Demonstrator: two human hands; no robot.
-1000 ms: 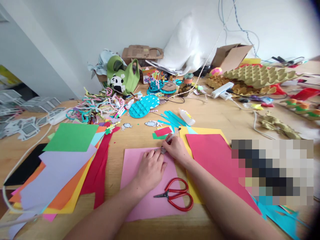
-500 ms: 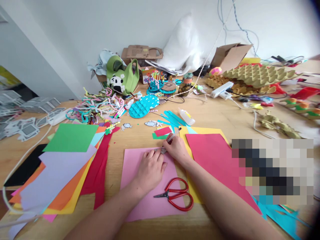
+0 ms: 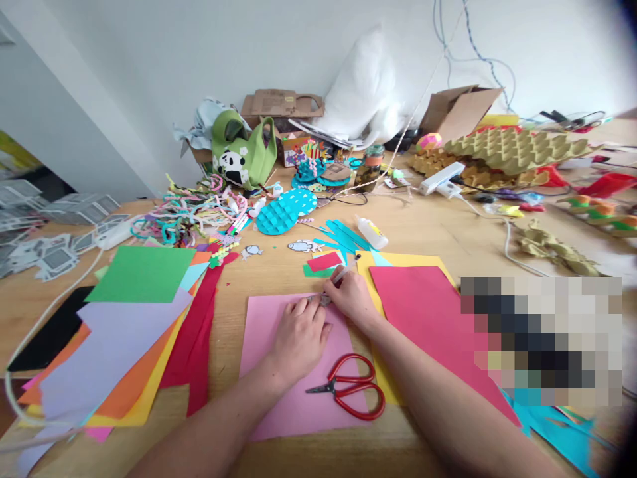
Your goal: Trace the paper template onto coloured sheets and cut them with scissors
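Note:
My left hand (image 3: 302,333) lies flat on a pink sheet of paper (image 3: 269,405), fingers stretched toward its top edge. Under its fingertips is a small grey cutout (image 3: 325,300), mostly covered, whose shape I cannot make out. My right hand (image 3: 352,297) is closed round a pen (image 3: 343,273), with its tip low beside that cutout. Red-handled scissors (image 3: 348,387) rest on the pink sheet's lower right, blades pointing left. Two paper fish cutouts, a longer fish (image 3: 301,246) and a rounder fish (image 3: 253,250), lie beyond the sheet.
Left stands a stack of coloured paper topped by a green sheet (image 3: 142,273). On the right, a red sheet (image 3: 423,318) overlaps a yellow one (image 3: 388,378). Farther back are a glue bottle (image 3: 372,232), blue discs (image 3: 277,214), a green panda bag (image 3: 243,156) and egg trays (image 3: 517,153).

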